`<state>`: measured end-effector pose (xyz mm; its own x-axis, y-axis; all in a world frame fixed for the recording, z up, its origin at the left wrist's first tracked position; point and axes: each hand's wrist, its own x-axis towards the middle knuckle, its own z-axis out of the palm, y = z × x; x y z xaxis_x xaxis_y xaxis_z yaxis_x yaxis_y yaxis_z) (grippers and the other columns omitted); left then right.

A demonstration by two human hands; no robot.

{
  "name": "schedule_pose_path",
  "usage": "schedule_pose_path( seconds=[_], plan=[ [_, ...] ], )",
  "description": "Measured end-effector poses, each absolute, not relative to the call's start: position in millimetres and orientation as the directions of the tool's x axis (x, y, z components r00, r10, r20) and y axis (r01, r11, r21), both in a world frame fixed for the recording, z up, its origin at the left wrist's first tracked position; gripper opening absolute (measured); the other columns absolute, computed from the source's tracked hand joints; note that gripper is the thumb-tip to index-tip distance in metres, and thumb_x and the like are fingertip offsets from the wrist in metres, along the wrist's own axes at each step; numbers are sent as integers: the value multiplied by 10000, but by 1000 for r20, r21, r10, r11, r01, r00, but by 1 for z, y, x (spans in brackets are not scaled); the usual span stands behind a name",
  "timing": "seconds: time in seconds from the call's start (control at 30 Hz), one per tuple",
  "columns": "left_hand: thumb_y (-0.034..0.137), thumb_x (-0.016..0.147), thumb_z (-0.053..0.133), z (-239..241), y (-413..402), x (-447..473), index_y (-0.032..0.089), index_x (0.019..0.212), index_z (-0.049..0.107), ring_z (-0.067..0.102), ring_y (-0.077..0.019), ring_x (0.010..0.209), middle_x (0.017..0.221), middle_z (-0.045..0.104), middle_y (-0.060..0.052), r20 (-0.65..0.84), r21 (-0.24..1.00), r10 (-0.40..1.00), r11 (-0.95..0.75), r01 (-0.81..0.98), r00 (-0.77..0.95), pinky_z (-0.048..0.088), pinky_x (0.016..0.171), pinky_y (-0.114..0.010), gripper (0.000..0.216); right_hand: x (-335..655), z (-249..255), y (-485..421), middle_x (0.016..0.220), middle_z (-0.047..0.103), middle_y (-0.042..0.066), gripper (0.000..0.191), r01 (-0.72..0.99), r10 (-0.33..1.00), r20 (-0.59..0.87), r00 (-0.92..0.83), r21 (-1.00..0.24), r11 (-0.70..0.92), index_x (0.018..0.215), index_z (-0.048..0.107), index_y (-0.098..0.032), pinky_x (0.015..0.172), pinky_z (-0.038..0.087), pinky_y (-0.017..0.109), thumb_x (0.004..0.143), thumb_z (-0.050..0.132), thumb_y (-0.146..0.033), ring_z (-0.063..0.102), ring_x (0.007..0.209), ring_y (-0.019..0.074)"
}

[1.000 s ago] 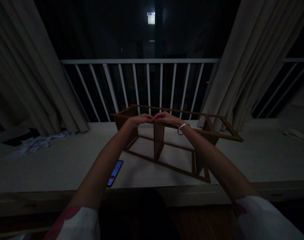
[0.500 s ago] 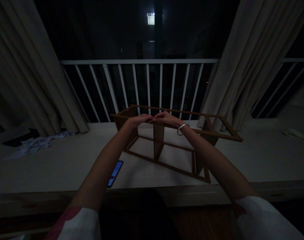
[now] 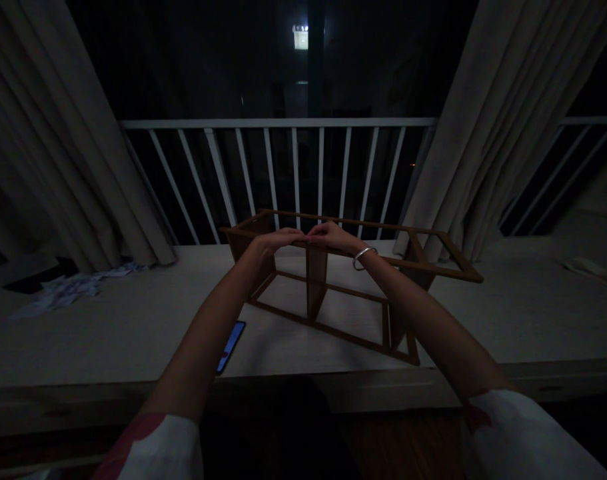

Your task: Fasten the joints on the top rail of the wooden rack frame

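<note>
A brown wooden shelf rack (image 3: 317, 283) lies on its side on the pale window ledge, its long rails running left to right. My left hand (image 3: 283, 238) rests over the upper front rail, fingers together and bent slightly round it; its thumb is hidden. Just to its right, my right hand (image 3: 330, 235) has its fingers pinched at the same rail, above the middle shelf board. The two hands' fingertips nearly meet there. Whatever is between the right fingertips is too small and dark to make out. A silver bangle (image 3: 365, 259) circles my right wrist.
A phone (image 3: 231, 348) with a lit screen lies by the ledge's front edge, partly behind my left forearm. Papers (image 3: 83, 287) lie at the left. Behind the rack stands a white railing (image 3: 278, 124) before a dark window, with curtains (image 3: 448, 133) either side.
A thin light-coloured sliver under my left fingertips, seen earlier, no longer shows. My fingers have shifted slightly at the rail; the rack stays in place.
</note>
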<state>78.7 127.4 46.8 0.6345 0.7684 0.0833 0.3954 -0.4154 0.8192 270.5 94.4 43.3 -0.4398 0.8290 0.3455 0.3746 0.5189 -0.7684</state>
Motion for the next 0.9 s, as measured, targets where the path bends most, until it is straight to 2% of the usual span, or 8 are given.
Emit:
schedule_pose_path(
  seconds=[0.17,0.47,0.7,0.9],
  plan=[
    [414,622,524,48,125,80,162,798,630,476,-154,826,807,581,-5,105,839,809,-384,385,578,328,776,-263,325,270,45,91,743,602,28,356,395,835,337,-435,-762,513,846,636,-105,614,371,215,629,584,-382,488,653,98],
    [343,631,535,49,124,77,135,809,603,487,-133,787,801,580,-20,84,878,752,-366,308,653,336,759,-256,281,269,41,95,743,594,26,322,359,827,346,-444,-776,518,829,634,-110,621,368,221,637,574,-362,491,667,102],
    [305,632,529,50,123,79,126,786,590,487,-131,761,775,570,-22,112,880,777,-367,301,619,337,742,-262,244,268,45,91,698,577,14,329,384,843,331,-425,-777,499,804,634,-108,585,344,218,625,570,-376,469,626,92],
    [364,621,578,49,123,81,117,849,565,491,-134,788,815,575,-38,143,876,793,-380,298,592,334,763,-279,335,268,45,91,721,586,24,325,364,838,322,-441,-789,495,795,629,-103,595,351,217,626,579,-376,480,643,96]
  ],
)
